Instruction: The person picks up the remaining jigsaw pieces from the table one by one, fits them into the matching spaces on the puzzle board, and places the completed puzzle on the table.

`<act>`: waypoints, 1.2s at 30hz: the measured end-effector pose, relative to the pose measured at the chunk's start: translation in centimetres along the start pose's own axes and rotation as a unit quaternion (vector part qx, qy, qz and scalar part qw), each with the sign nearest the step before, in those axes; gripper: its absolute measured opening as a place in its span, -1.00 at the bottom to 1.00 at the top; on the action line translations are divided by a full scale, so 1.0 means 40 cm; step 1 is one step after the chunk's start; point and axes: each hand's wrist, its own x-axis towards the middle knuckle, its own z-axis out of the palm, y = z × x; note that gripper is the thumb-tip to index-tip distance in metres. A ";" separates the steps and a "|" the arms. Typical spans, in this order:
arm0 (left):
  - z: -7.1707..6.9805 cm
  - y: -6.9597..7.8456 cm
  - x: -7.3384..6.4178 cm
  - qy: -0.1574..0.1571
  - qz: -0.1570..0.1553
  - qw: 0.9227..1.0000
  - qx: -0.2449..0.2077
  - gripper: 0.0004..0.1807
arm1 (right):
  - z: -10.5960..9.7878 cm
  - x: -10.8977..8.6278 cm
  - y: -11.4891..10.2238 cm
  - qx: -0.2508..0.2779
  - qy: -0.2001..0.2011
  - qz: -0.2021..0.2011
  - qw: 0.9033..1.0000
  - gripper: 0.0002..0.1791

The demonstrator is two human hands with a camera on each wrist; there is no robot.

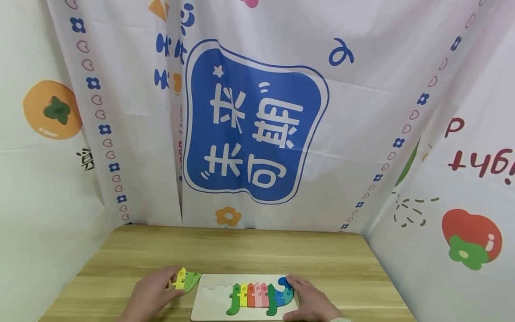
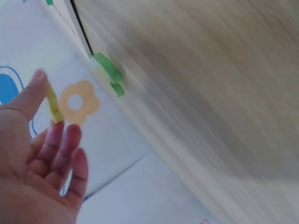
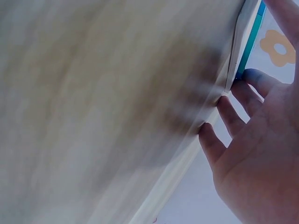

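My left hand (image 1: 154, 290) pinches a yellow puzzle piece (image 2: 53, 103) between thumb and fingertips, left of the puzzle board. Green puzzle pieces (image 1: 193, 280) lie beside the yellow one, against the board's left edge. The pale wooden board (image 1: 209, 306) carries an animal figure in coloured pieces: a green leg piece (image 1: 235, 298), yellow, orange and pink body pieces, another green leg piece (image 1: 272, 302) and a blue curled tail (image 1: 287, 293). A bare outlined recess shows at the board's upper left. My right hand (image 1: 310, 300) rests over the board's right edge, fingers extended, fingertips by the tail.
The board lies near the front of a wood-grain table (image 1: 241, 246). A white printed cloth (image 1: 354, 134) hangs behind the table's far edge, with more cloth at both sides.
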 end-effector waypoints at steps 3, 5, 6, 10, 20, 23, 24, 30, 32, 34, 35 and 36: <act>-0.003 0.022 -0.004 0.026 0.033 0.999 0.019 -0.34 | 0.002 0.002 0.002 -0.003 -0.001 0.002 1.000 0.26; -0.004 0.036 -0.005 0.041 0.052 0.997 0.028 -0.35 | 0.001 0.004 0.004 -0.007 0.000 0.002 1.000 0.26; -0.005 0.044 -0.005 0.049 0.062 0.997 0.027 -0.35 | 0.001 0.005 0.006 -0.009 0.000 0.002 1.000 0.25; -0.007 0.074 -0.004 0.081 0.108 0.991 0.023 -0.33 | -0.002 0.004 0.010 -0.009 0.001 0.004 1.000 0.25; 0.014 0.116 0.001 0.157 0.204 0.966 0.022 -0.32 | 0.003 -0.004 0.004 0.029 -0.004 0.019 0.999 0.24; 0.020 0.125 0.003 0.151 0.198 0.969 0.012 -0.31 | 0.003 -0.003 0.002 0.031 -0.006 0.014 0.999 0.23; 0.022 0.128 0.004 0.147 0.195 0.970 0.010 -0.31 | 0.003 -0.003 0.002 0.032 -0.007 0.014 0.999 0.23; 0.026 0.148 0.015 0.152 0.201 0.968 0.004 -0.32 | 0.004 0.000 0.000 0.027 -0.007 0.019 0.999 0.25; 0.026 0.154 0.019 0.154 0.205 0.967 0.004 -0.33 | 0.004 -0.001 -0.001 0.016 -0.007 0.016 1.000 0.25; 0.027 0.158 0.025 0.153 0.206 0.966 0.003 -0.33 | 0.003 -0.001 -0.003 0.006 -0.006 0.010 1.000 0.25; 0.027 0.161 0.028 0.152 0.206 0.967 0.005 -0.32 | 0.001 -0.001 -0.004 0.000 -0.005 0.005 1.000 0.24; 0.028 0.163 0.032 0.150 0.204 0.967 0.004 -0.32 | -0.003 -0.001 -0.005 -0.006 -0.004 0.000 1.000 0.25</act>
